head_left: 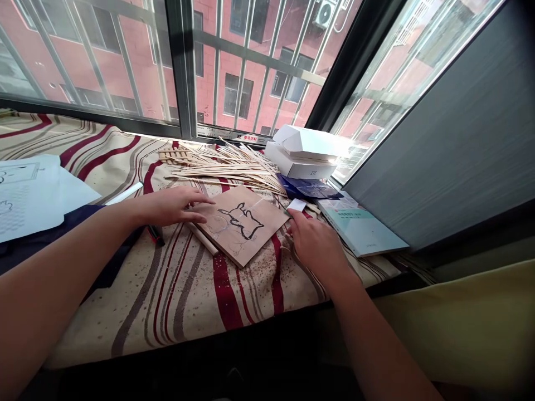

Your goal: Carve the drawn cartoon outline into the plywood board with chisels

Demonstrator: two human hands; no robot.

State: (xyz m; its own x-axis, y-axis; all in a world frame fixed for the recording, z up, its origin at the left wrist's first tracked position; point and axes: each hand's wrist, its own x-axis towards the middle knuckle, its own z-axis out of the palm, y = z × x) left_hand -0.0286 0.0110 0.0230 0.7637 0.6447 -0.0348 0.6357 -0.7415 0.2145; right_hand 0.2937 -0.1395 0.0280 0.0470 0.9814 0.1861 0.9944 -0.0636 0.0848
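Note:
A square brown board (234, 245) lies turned like a diamond on the striped cloth. It carries a thick black animal outline with thin branch-like lines around it. My left hand (179, 205) is open, its fingers spread and reaching over the board's left corner. Beneath that hand a pale rolled stick (203, 239) runs along the board's edge. My right hand (315, 242) is closed at the right corner, fingers bent together; whatever they grip is hidden. A small white piece (296, 205) shows just beyond those fingertips.
Thin wooden sticks (234, 167) are heaped behind the board, beside a white box (307, 156) and dark blue plastic (309, 188). A book (368, 228) lies right. Drawn-on paper sheets (31, 195) and a black-red tool (156, 235) are left. Crumbs dot the striped cloth (192, 312).

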